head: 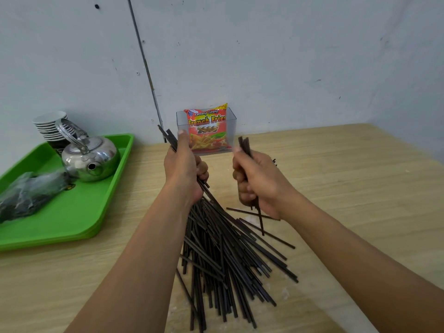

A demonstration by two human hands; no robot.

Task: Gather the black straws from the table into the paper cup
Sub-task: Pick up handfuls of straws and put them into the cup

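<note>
Left hand [183,168] grips a fanned bundle of thin black straws [223,255]; right hand [255,182] clutches a few more.

The person works with a bare left hand [183,169] and a bare right hand [258,183]. The slim left forearm [144,248] and right forearm [348,248] are uncovered from the wrist to the lower edge of the view. Each thumb ends in a short, trimmed nail, and creases mark the finger knuckles.
</note>
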